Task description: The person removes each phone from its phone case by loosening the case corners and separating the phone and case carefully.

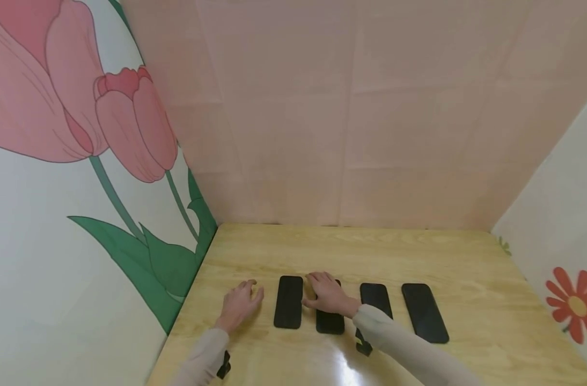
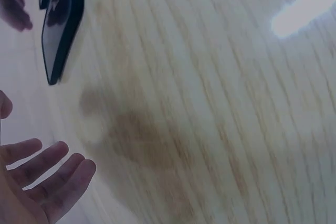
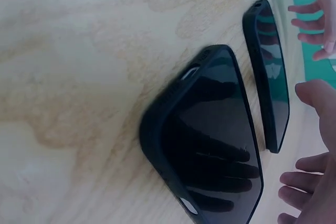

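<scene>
Several black smartphones lie in a row on the wooden table (image 1: 361, 252), dark screens up. My right hand (image 1: 328, 295) hovers over the second phone from the left (image 1: 330, 323), covering its upper part. In the right wrist view, its loosely spread fingers (image 3: 302, 182) hold nothing and mirror in the screen of a phone (image 3: 210, 140). Left of the leftmost phone (image 1: 288, 303), my left hand (image 1: 240, 305) is over bare wood, apart from it. The left wrist view shows its fingers (image 2: 65, 187) spread, with a shadow beneath.
Further right lie a third phone (image 1: 376, 297), partly behind my right sleeve (image 1: 395, 338), and the rightmost phone (image 1: 425, 313). A pink sheet (image 1: 346, 118) hangs at the table's back. A tulip-painted wall (image 1: 47, 241) borders the left, a flower-decorated wall (image 1: 564, 214) the right.
</scene>
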`<state>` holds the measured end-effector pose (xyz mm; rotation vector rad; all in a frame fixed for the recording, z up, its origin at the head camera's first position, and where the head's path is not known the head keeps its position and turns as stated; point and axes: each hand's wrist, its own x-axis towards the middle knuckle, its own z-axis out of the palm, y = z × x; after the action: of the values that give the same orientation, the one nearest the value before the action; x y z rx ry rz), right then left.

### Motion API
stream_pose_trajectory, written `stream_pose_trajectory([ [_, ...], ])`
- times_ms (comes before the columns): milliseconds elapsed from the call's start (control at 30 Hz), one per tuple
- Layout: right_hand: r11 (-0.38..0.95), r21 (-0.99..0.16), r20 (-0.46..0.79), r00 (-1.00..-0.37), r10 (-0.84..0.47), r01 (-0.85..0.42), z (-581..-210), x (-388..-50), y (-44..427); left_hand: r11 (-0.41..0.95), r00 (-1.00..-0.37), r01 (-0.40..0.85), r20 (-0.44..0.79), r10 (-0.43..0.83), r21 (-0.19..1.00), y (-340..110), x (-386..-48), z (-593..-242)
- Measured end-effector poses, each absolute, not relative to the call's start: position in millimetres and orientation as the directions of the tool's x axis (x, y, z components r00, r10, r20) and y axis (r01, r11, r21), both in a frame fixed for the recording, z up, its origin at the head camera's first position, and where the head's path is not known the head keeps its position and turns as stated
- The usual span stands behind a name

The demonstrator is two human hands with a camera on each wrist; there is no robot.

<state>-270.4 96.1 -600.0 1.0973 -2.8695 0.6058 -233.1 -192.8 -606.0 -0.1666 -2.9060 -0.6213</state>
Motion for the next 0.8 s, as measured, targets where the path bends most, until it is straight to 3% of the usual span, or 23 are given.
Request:
stream_pose_trajectory([
  [333,0.707,-0.337,0.049,-0.761,-0.646,-0.622,-601,-274,85,0.899,-0.976,0.174,0.192,0.103,0.401,-183,-227,-614],
  [800,0.692,-0.3,0.056,-0.736,-0.674,-0.656,-601,-279,80,0.902,-0.969,0.218,0.191,0.155,0.373,-171,-223,-618],
])
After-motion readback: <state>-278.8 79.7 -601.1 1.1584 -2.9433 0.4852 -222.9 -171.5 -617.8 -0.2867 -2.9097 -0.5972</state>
